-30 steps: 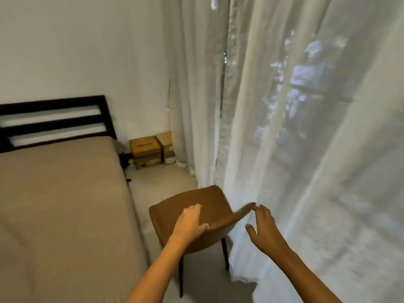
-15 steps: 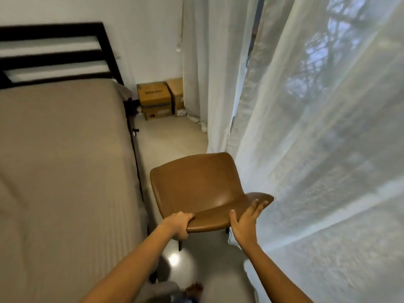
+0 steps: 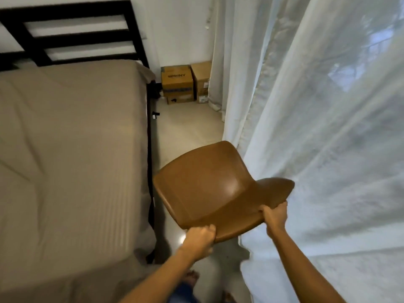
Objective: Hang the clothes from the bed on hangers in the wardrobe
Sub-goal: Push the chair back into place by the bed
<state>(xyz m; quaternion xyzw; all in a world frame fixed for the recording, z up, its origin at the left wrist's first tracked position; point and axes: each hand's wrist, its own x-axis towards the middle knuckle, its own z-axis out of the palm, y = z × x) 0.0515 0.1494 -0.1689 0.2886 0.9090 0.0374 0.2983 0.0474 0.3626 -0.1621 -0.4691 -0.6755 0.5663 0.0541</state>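
A brown leather chair (image 3: 209, 184) stands in the gap between the bed and the curtain, its back edge nearest me. My left hand (image 3: 200, 236) grips the near left edge of the chair back. My right hand (image 3: 274, 215) grips the near right edge, fingers curled round it. The bed (image 3: 70, 154) fills the left, covered by a plain beige sheet, with a black slatted headboard (image 3: 72, 33) at the top. No clothes, hangers or wardrobe show in this view.
Sheer white curtains (image 3: 317, 127) hang along the whole right side, brushing the chair. Two cardboard boxes (image 3: 184, 84) sit on the pale floor (image 3: 188, 125) in the far corner. My bare feet (image 3: 192, 277) show at the bottom edge.
Both hands went from hovering open over the chair to gripping its back edge. My view has tilted down, and the chair sits closer and has turned slightly.
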